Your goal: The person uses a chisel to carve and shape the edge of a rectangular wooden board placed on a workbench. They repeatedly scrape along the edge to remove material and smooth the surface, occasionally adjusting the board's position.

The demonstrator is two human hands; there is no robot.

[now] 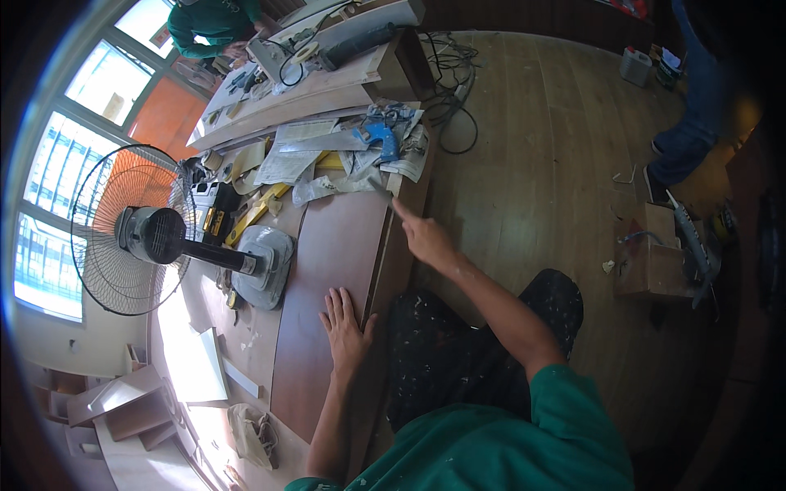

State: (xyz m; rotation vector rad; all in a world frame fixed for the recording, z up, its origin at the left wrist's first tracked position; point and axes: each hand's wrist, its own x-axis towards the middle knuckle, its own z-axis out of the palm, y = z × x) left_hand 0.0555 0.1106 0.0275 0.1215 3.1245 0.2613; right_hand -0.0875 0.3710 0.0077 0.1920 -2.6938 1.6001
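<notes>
On the bench (254, 331), we see a brown board (332, 254) lying just beside the fan (264, 266). Our left hand (348, 341) rests flat on it, fingers spread apart. Our right hand (428, 240) is clamped on a thin grey tool (380, 189), index finger outstretched, near the board's far right corner and a blue-handled saw (381, 141).

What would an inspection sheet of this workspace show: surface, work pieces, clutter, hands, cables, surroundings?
Surface: bench, white specks, bright glare at left.
Job's things: brown board flat along the bench edge; thin grey tool at its far end.
Clutter: papers and blue-handled tool beyond the board; fan left of it.
Hands: left hand flat on the board; right hand holding the grey tool.
Cables: tangled dark cables on the floor.
Surroundings: co-worker far left; another person's legs at right.
</notes>
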